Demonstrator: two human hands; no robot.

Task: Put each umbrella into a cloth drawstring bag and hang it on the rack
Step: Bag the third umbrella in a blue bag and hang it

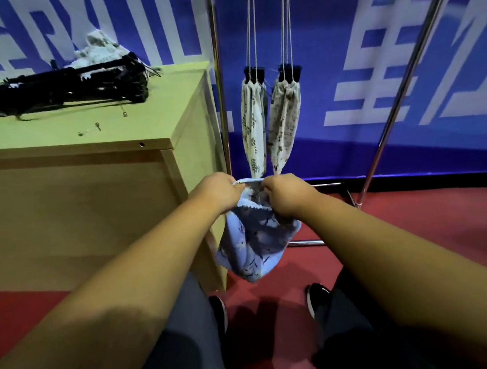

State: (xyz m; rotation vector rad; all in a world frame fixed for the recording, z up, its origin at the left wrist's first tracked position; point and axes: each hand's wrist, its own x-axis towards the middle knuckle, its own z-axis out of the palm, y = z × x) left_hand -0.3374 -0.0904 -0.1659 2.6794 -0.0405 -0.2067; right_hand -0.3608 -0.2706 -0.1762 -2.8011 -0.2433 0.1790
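Left hand and right hand pinch blue bag; banner shows 生.

Two hung bags, one blue bag, two hands, one cabinet

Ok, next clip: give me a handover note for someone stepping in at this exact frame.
Left hand and right hand: each pinches the rim of the blue bag, held in front of the body; it hangs limp, apparently empty.
Done: two bagged umbrellas hang by their cords on the rack.
To do: black umbrellas lie on the cabinet, pale cloth behind them. Bag one, draw cords, hang; repeat.
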